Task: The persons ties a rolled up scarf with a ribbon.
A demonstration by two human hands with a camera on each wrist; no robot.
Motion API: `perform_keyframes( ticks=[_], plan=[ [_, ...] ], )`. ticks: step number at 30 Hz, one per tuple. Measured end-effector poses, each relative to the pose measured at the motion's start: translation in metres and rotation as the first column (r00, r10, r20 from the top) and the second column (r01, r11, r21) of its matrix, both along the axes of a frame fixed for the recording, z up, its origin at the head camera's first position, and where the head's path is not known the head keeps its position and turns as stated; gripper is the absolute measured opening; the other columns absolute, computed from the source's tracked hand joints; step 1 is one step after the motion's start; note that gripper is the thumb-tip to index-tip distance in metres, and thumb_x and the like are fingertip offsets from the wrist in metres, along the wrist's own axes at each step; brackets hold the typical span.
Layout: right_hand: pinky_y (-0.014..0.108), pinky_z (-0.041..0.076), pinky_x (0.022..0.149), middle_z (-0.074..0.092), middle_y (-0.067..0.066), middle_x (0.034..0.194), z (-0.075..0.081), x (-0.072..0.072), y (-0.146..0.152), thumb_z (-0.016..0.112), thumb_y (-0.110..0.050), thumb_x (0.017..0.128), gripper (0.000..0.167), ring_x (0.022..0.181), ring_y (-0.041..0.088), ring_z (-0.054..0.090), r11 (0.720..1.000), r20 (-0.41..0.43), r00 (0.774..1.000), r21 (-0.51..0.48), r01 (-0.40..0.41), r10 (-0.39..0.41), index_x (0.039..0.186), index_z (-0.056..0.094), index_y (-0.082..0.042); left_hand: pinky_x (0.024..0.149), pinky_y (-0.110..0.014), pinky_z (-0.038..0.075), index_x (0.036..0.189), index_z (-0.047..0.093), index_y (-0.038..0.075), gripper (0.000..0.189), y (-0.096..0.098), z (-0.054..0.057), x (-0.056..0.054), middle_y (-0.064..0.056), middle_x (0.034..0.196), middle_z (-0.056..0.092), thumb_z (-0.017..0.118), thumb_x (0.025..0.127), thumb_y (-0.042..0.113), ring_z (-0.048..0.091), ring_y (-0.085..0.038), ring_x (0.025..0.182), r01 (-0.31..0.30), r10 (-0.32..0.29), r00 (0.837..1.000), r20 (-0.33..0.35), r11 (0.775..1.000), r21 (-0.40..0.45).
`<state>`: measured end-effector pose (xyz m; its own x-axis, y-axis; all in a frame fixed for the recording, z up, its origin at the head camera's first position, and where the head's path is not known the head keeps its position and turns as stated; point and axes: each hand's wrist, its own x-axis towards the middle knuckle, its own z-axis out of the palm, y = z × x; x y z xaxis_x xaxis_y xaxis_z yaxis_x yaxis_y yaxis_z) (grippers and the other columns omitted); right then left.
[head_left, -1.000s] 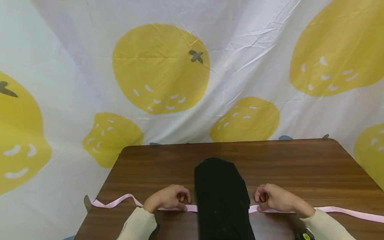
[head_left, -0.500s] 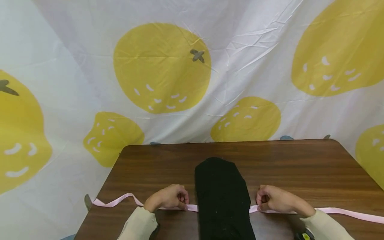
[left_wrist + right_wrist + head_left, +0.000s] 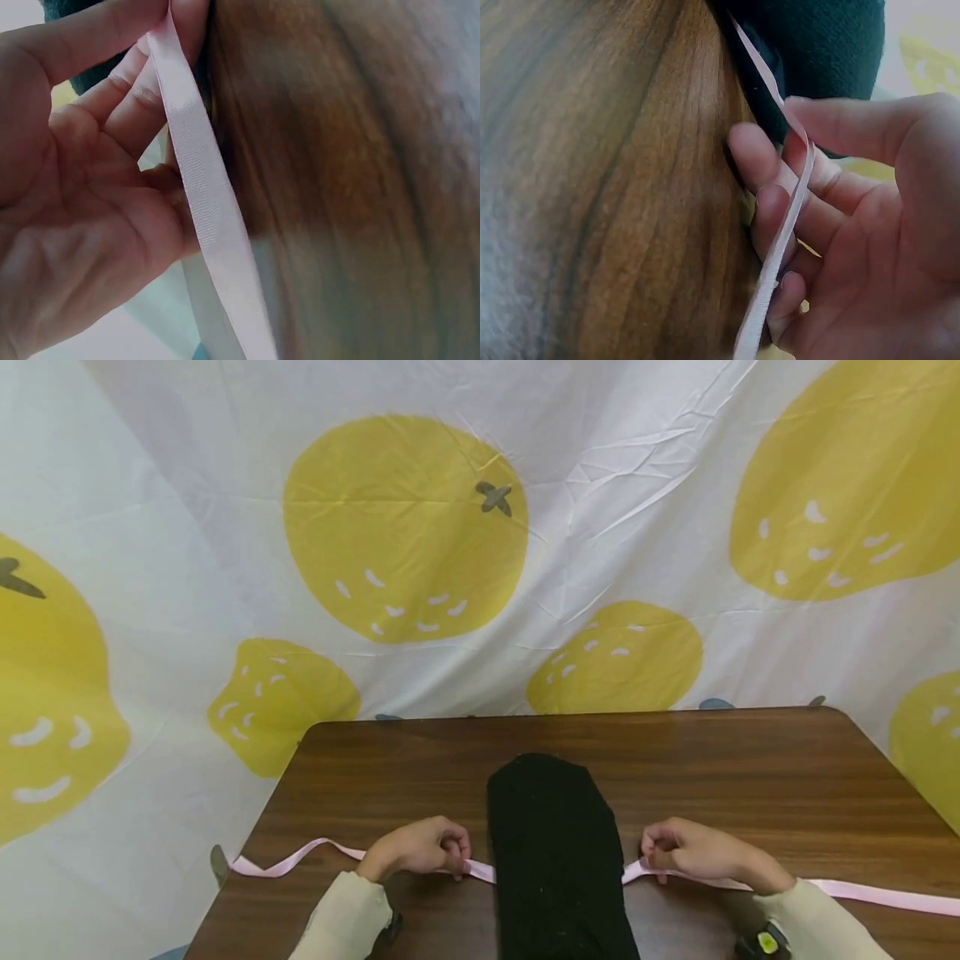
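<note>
A long black cloth bundle [image 3: 558,860] lies lengthwise on the table, its near end cut off by the head view's lower edge. Crosswise beneath it runs a pale pink ribbon [image 3: 885,894], coming out on both sides; the stretch under the bundle is hidden. My left hand [image 3: 423,845] pinches the ribbon between thumb and fingers just left of the bundle. On the other side, my right hand [image 3: 697,850] pinches it too. From the left fingertips the flat ribbon [image 3: 202,172] trails past the palm. In the right wrist view the ribbon [image 3: 769,277] hangs edge-on across the fingers.
The dark wood-grain table [image 3: 405,760] has rounded far corners. The ribbon's left tail curls to the table's left edge, while its right tail runs out of the head view. Behind the table hangs a white curtain [image 3: 187,552] printed with yellow fruit.
Both hands have closed their fingertips on the ribbon and raised it slightly. Its short stretches beside the bundle now slope up toward the fingers. The black bundle stays in place.
</note>
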<state>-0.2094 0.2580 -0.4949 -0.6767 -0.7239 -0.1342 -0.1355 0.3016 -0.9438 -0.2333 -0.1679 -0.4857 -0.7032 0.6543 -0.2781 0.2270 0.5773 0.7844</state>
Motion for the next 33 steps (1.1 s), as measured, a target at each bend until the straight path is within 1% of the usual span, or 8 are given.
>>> perform_keyframes(
  ticks=[1,3,7,12,17,24,29,33],
  plan=[
    [0.018,0.034,0.053,0.059,0.003,0.072,0.000,0.000,0.000,0.054,-0.002,0.096,0.015,0.062,0.005,0.048,1.000,0.030,1.000,-0.014,0.008,-0.007,0.089,0.055,0.012,0.052,-0.020,0.033,0.079,0.066,0.007,0.010,0.001,0.000,0.000,0.000,0.066,0.067,0.069,0.087,0.002,0.045,-0.004,0.055,-0.006,0.006,1.000,0.009,1.000,0.000],
    [0.017,0.034,0.052,0.062,0.009,0.070,-0.001,0.000,-0.001,0.053,-0.001,0.096,0.016,0.060,0.006,0.048,0.999,0.052,0.998,-0.018,0.030,-0.029,0.089,0.054,0.014,0.052,-0.020,0.032,0.079,0.067,0.006,0.010,0.001,0.001,0.001,-0.001,0.066,0.068,0.069,0.088,0.002,0.045,-0.004,0.055,-0.017,0.017,1.000,0.018,1.000,-0.004],
    [0.020,0.038,0.052,0.064,0.016,0.068,-0.001,-0.001,-0.003,0.053,-0.002,0.096,0.016,0.059,0.010,0.053,0.996,0.036,0.995,0.013,0.092,-0.093,0.089,0.054,0.012,0.051,-0.019,0.032,0.079,0.069,0.005,0.012,0.002,0.002,0.001,-0.003,0.066,0.068,0.066,0.089,-0.001,0.044,-0.005,0.054,-0.026,0.026,1.000,0.012,1.000,-0.012],
    [0.023,0.043,0.054,0.065,0.015,0.067,-0.001,-0.003,-0.004,0.054,-0.004,0.097,0.017,0.060,0.015,0.060,0.989,0.015,0.991,0.058,0.134,-0.135,0.089,0.054,0.010,0.053,-0.020,0.033,0.080,0.070,0.004,0.012,0.002,0.003,-0.001,-0.006,0.066,0.067,0.064,0.090,0.000,0.047,-0.007,0.056,-0.020,0.020,1.000,-0.003,1.000,-0.020],
    [0.025,0.046,0.051,0.066,0.013,0.065,0.002,-0.007,-0.003,0.054,-0.006,0.098,0.016,0.055,0.015,0.059,0.980,-0.018,0.988,0.123,0.154,-0.153,0.088,0.055,0.006,0.055,-0.020,0.036,0.081,0.068,0.004,0.011,0.003,0.000,-0.001,-0.003,0.066,0.064,0.064,0.091,0.002,0.052,-0.008,0.059,-0.017,0.017,1.000,-0.023,1.000,-0.022],
    [0.028,0.050,0.053,0.067,0.016,0.069,0.006,-0.010,0.002,0.054,-0.007,0.099,0.016,0.058,0.017,0.060,0.986,0.008,0.993,0.118,0.118,-0.119,0.092,0.056,0.007,0.056,-0.020,0.037,0.083,0.067,0.005,0.011,0.005,-0.001,-0.001,0.001,0.068,0.061,0.062,0.092,0.001,0.053,-0.009,0.061,-0.021,0.021,1.000,-0.001,1.000,-0.017],
    [0.027,0.051,0.056,0.068,0.016,0.071,0.007,-0.009,0.006,0.052,-0.004,0.099,0.017,0.060,0.015,0.060,0.993,0.035,0.997,0.093,0.071,-0.075,0.095,0.061,0.009,0.058,-0.021,0.039,0.085,0.069,0.006,0.010,0.004,0.001,-0.001,0.003,0.072,0.062,0.066,0.093,0.010,0.053,-0.009,0.064,-0.032,0.032,0.999,0.034,0.999,-0.022],
    [0.024,0.049,0.054,0.067,0.017,0.069,0.008,-0.010,0.009,0.051,-0.006,0.100,0.020,0.059,0.011,0.058,0.996,0.036,0.999,0.085,0.020,-0.023,0.095,0.065,0.008,0.059,-0.022,0.040,0.086,0.070,0.007,0.010,0.003,0.001,0.000,0.003,0.073,0.062,0.067,0.093,0.013,0.053,-0.009,0.066,-0.044,0.045,0.998,0.039,0.999,-0.025]
  ],
)
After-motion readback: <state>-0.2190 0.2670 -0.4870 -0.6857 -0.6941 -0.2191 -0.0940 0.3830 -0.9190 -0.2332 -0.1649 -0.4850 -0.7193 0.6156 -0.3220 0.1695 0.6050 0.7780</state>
